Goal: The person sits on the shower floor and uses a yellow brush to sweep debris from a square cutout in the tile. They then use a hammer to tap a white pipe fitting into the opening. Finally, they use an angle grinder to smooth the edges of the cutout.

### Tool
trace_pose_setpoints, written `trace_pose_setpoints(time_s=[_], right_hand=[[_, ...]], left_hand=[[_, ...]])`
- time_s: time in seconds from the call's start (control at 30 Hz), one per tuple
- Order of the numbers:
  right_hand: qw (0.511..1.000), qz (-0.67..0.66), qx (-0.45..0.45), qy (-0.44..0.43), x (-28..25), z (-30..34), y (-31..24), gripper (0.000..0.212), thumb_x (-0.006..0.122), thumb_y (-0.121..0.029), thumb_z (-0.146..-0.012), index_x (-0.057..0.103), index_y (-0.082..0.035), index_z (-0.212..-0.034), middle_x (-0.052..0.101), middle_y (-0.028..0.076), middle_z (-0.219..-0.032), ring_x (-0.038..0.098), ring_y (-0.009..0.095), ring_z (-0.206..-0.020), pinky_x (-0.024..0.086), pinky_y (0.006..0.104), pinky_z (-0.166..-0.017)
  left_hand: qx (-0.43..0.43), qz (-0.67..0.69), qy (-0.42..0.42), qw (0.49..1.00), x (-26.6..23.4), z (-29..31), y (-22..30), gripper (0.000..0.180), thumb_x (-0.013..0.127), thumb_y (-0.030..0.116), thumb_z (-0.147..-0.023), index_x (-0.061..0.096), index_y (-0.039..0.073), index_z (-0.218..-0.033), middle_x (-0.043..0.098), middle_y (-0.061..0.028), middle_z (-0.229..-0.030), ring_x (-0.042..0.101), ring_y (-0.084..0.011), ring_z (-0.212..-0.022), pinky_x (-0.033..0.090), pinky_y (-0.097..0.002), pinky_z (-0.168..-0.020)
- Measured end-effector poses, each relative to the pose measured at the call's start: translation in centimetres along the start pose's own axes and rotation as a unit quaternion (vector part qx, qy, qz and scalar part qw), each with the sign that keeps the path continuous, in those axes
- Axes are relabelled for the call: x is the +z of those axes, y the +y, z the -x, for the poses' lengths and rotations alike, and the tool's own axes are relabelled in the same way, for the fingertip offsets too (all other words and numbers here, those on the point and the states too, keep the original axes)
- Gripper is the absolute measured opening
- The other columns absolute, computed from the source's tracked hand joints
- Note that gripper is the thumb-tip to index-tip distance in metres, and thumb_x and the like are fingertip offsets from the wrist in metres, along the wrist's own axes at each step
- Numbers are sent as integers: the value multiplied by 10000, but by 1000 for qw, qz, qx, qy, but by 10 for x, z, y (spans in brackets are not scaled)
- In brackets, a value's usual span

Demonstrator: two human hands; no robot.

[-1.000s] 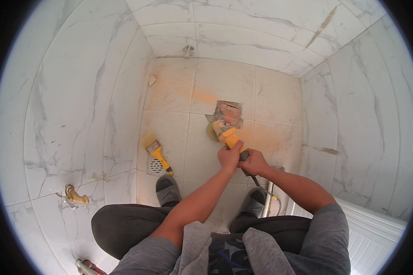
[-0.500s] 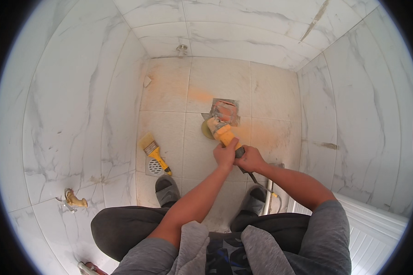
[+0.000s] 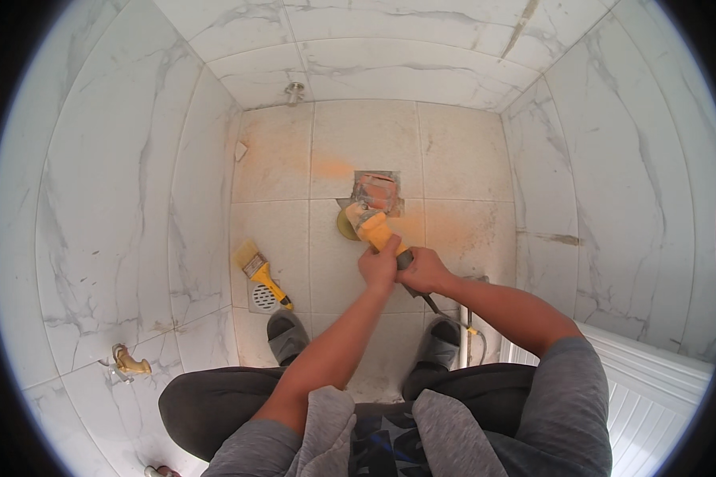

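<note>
Both of my hands are closed round a yellow angle grinder [image 3: 374,229], held low over the tiled floor. My left hand [image 3: 379,265] wraps its body, while my right hand [image 3: 424,272] grips the dark rear end close beside it. At the grinder's head, a round yellowish disc [image 3: 347,225] shows on the left side. Just beyond the head lies a square cutout [image 3: 376,191] in the tiles, with reddish-orange material inside and rough grey edges. Whether the disc touches the floor, I cannot tell. A cable [image 3: 445,316] trails from the grinder's rear toward my right foot.
A yellow-handled paintbrush [image 3: 263,276] lies partly over a round floor drain [image 3: 264,297] at the left. A brass tap [image 3: 130,362] juts from the left wall; a metal pipe fitting [image 3: 295,92] from the far wall. Orange dust [image 3: 445,228] coats the tiles. A white ribbed panel [image 3: 636,389] stands at right.
The whole view has shifted slightly, so the floor and the grinder sit a little further left in the picture. Both hands keep their grip, and the grinder stays beside the cutout.
</note>
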State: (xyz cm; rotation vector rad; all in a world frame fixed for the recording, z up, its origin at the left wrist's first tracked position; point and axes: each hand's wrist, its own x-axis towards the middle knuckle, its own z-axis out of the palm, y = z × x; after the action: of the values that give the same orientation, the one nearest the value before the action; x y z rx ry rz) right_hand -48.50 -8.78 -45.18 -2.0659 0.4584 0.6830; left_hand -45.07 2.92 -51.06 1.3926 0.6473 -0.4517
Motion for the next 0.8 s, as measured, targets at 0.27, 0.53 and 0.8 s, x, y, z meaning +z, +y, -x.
trace_pose_setpoints(time_s=[0.27,0.53,0.8], right_hand=[[997,14,-37,-65,-24,10,8,538,860,-400,-652,709,22,-950,739,187,-847,725,270,-789,565,375,-751],[962,-47,-62,-261,-103,16,-11,940,892,-194,-769,390,0,-1540,719,149,-1112,693,205,-920,549,339,-850],[962,-151,-105,-202,-94,39,0,1093,869,-11,-766,192,-7,-1624,680,169,-1150,685,233,-1029,543,326,-920]], left_hand=[[-13,9,25,1000,11,33,6,484,815,279,-872,687,-90,-1158,722,-121,-1104,691,-201,-967,537,-339,-842],[-69,225,-172,956,12,-4,46,441,748,288,-959,627,-31,-1238,667,-87,-1126,659,-200,-1001,519,-339,-890],[-66,254,-334,905,18,-24,48,396,619,287,-1045,531,19,-1324,644,-88,-1107,649,-225,-1014,548,-410,-916]])
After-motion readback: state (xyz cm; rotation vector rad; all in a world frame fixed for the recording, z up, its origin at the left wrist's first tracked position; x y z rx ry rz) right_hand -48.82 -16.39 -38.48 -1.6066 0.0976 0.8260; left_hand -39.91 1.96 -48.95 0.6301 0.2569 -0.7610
